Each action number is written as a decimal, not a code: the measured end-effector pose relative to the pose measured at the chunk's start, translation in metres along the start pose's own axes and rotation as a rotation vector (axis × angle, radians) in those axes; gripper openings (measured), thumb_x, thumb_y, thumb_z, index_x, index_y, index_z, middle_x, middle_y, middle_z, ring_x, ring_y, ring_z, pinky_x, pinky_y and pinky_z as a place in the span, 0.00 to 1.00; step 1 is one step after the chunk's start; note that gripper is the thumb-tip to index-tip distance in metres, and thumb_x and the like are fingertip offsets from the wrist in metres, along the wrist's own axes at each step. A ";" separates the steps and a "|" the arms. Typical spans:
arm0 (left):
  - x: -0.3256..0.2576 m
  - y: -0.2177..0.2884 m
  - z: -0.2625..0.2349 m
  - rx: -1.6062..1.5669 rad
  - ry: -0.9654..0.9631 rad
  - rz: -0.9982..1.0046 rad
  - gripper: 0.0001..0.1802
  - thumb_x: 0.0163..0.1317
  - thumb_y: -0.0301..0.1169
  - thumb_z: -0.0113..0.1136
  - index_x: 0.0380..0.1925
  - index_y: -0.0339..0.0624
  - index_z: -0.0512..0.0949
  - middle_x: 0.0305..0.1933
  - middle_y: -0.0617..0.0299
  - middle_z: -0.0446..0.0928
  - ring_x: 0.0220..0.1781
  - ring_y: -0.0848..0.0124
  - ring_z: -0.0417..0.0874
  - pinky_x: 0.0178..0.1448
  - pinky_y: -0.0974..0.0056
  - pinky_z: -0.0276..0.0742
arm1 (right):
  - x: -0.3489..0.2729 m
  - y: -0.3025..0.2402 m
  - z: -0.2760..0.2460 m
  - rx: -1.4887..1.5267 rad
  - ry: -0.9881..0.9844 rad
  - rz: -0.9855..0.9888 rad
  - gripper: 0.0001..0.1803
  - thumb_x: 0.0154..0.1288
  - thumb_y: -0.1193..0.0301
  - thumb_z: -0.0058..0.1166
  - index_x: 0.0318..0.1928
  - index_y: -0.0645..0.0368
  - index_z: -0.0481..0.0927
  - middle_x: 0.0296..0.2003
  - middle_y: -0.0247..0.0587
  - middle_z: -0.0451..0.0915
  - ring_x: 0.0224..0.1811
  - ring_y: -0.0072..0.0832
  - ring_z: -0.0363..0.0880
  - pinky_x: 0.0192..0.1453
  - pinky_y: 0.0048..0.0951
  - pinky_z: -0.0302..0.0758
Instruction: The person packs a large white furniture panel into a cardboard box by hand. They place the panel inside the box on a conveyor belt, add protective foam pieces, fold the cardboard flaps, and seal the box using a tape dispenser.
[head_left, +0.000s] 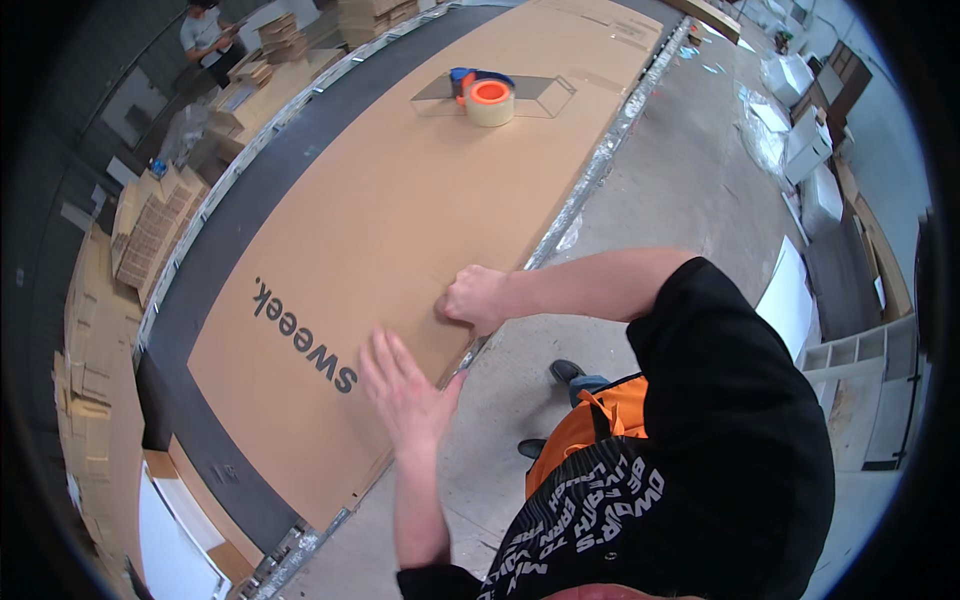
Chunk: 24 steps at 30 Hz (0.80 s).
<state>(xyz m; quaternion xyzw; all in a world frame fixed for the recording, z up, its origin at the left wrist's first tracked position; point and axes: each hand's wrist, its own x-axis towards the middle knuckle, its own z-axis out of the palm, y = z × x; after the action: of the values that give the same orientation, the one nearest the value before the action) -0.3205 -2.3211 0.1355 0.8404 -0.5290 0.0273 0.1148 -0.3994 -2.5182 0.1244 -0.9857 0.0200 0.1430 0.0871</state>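
"Grey concrete floor [690, 200] is stretching along the right side, isn't it?"

"Yes, and a white panel [785, 300] is showing beyond it. Over on the left, stacked cardboard [160, 235] is filling the space past the table, and another person [208, 42] is standing up near the top corner."

"What is the table [165, 400] carrying?"

"One big, flat brown carton [400, 200] is lying along it, covering most of the dark top and running close to the metal-trimmed near edge."

"And the hands?"

"Both are reaching over the carton's near side. The left hand [405, 390] is spreading open, palm down, its fingers pointing away just beside the dark lettering [305, 335]. The right hand [478, 300] is curling into a fist against the cardboard, a little farther along."

"Is that fist gripping anything?"

"I can't tell; its curled fingers are hiding the palm."

"What else is sitting on the carton?"

"Well apart from the hands, a cream tape roll [490, 112] with an orange core is lying flat, and a blue-and-orange tool [463, 78] is resting just behind it, partly hidden."
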 end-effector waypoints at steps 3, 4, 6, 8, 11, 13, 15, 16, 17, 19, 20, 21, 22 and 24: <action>0.036 0.007 0.014 0.172 -0.334 0.129 0.58 0.48 0.56 0.67 0.67 0.25 0.51 0.74 0.41 0.43 0.75 0.38 0.39 0.77 0.44 0.40 | 0.012 -0.010 -0.002 0.013 0.055 -0.046 0.16 0.43 0.67 0.63 0.36 0.59 0.82 0.34 0.48 0.83 0.41 0.44 0.83 0.45 0.41 0.79; 0.038 0.002 0.021 0.206 -0.319 0.129 0.59 0.48 0.56 0.66 0.67 0.25 0.49 0.75 0.41 0.42 0.75 0.38 0.38 0.77 0.44 0.38 | 0.018 -0.013 -0.001 0.017 0.071 -0.066 0.16 0.43 0.68 0.62 0.35 0.60 0.82 0.34 0.48 0.83 0.41 0.44 0.83 0.44 0.41 0.80; 0.035 -0.007 0.041 0.254 -0.314 0.122 0.61 0.48 0.57 0.66 0.68 0.26 0.47 0.75 0.40 0.40 0.75 0.37 0.36 0.77 0.44 0.35 | 0.022 -0.015 0.006 0.017 0.090 -0.094 0.16 0.42 0.67 0.62 0.34 0.60 0.81 0.33 0.47 0.83 0.39 0.42 0.83 0.42 0.41 0.80; 0.038 -0.008 0.046 0.241 -0.338 0.141 0.61 0.48 0.56 0.66 0.69 0.26 0.45 0.75 0.39 0.39 0.75 0.37 0.36 0.77 0.44 0.34 | 0.015 -0.007 0.022 0.101 0.203 -0.133 0.19 0.42 0.66 0.62 0.37 0.60 0.79 0.29 0.46 0.82 0.34 0.43 0.83 0.37 0.41 0.79; 0.045 0.000 0.043 0.271 -0.360 0.118 0.61 0.49 0.54 0.66 0.69 0.27 0.44 0.75 0.39 0.38 0.75 0.37 0.36 0.77 0.44 0.33 | 0.010 0.032 0.014 0.397 0.238 -0.070 0.21 0.45 0.62 0.62 0.41 0.55 0.77 0.25 0.44 0.81 0.28 0.45 0.81 0.31 0.42 0.77; 0.041 -0.002 0.039 0.283 -0.387 0.092 0.60 0.49 0.53 0.66 0.69 0.27 0.44 0.75 0.39 0.38 0.75 0.36 0.36 0.77 0.43 0.33 | 0.000 0.083 -0.015 0.342 0.924 -0.008 0.21 0.47 0.63 0.57 0.45 0.52 0.75 0.37 0.46 0.77 0.41 0.44 0.78 0.43 0.43 0.77; 0.040 -0.001 0.039 0.258 -0.397 0.079 0.60 0.49 0.52 0.66 0.69 0.27 0.44 0.75 0.40 0.38 0.75 0.36 0.36 0.77 0.43 0.33 | 0.006 0.158 -0.055 0.190 1.208 0.558 0.28 0.46 0.67 0.60 0.51 0.58 0.70 0.45 0.51 0.70 0.47 0.46 0.71 0.48 0.44 0.73; 0.040 0.002 0.038 0.265 -0.408 0.076 0.60 0.49 0.52 0.66 0.69 0.27 0.44 0.75 0.40 0.38 0.75 0.36 0.36 0.77 0.43 0.33 | 0.010 0.212 -0.069 0.102 1.261 0.647 0.34 0.46 0.66 0.60 0.56 0.61 0.66 0.50 0.56 0.68 0.51 0.51 0.68 0.52 0.44 0.72; 0.042 0.005 0.036 0.267 -0.417 0.087 0.60 0.49 0.52 0.66 0.69 0.26 0.44 0.75 0.40 0.38 0.75 0.36 0.36 0.77 0.43 0.33 | 0.009 0.265 -0.083 -0.058 1.254 0.735 0.35 0.48 0.65 0.60 0.58 0.61 0.64 0.53 0.61 0.67 0.55 0.58 0.64 0.57 0.44 0.71; 0.045 0.006 0.033 0.282 -0.425 0.091 0.60 0.48 0.52 0.66 0.69 0.26 0.44 0.75 0.40 0.38 0.75 0.36 0.36 0.77 0.43 0.34 | 0.017 0.320 -0.105 0.171 0.696 0.854 0.33 0.49 0.64 0.60 0.56 0.64 0.68 0.53 0.62 0.72 0.58 0.52 0.68 0.58 0.41 0.72; 0.044 0.008 0.033 0.288 -0.428 0.091 0.60 0.47 0.51 0.67 0.69 0.26 0.45 0.75 0.40 0.38 0.75 0.36 0.36 0.77 0.43 0.34 | 0.021 0.319 -0.112 0.228 0.571 0.845 0.32 0.49 0.64 0.59 0.55 0.65 0.70 0.52 0.61 0.73 0.57 0.50 0.70 0.57 0.40 0.72; 0.044 0.009 0.032 0.294 -0.430 0.094 0.60 0.47 0.50 0.68 0.69 0.27 0.45 0.75 0.40 0.38 0.75 0.36 0.37 0.77 0.43 0.35 | 0.022 0.318 -0.117 0.283 0.446 0.836 0.31 0.49 0.64 0.59 0.54 0.66 0.71 0.50 0.60 0.75 0.57 0.47 0.73 0.57 0.39 0.73; 0.045 0.006 0.032 0.269 -0.404 0.087 0.60 0.46 0.50 0.68 0.69 0.27 0.45 0.75 0.40 0.39 0.75 0.36 0.37 0.77 0.42 0.35 | 0.021 0.317 -0.122 0.335 0.322 0.829 0.31 0.49 0.64 0.58 0.53 0.67 0.72 0.48 0.59 0.77 0.56 0.45 0.75 0.56 0.38 0.74; 0.037 0.001 0.040 0.188 -0.374 0.081 0.61 0.45 0.49 0.70 0.69 0.27 0.45 0.75 0.41 0.39 0.75 0.36 0.37 0.77 0.42 0.37 | 0.013 0.300 -0.123 0.514 0.322 0.878 0.30 0.48 0.65 0.57 0.53 0.67 0.73 0.47 0.56 0.79 0.53 0.42 0.78 0.54 0.38 0.75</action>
<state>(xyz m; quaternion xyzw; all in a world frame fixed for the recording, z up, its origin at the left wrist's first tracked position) -0.3077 -2.3631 0.1033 0.8159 -0.5695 -0.0754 -0.0658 -0.3720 -2.8353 0.1872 -0.8409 0.4780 0.0033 0.2536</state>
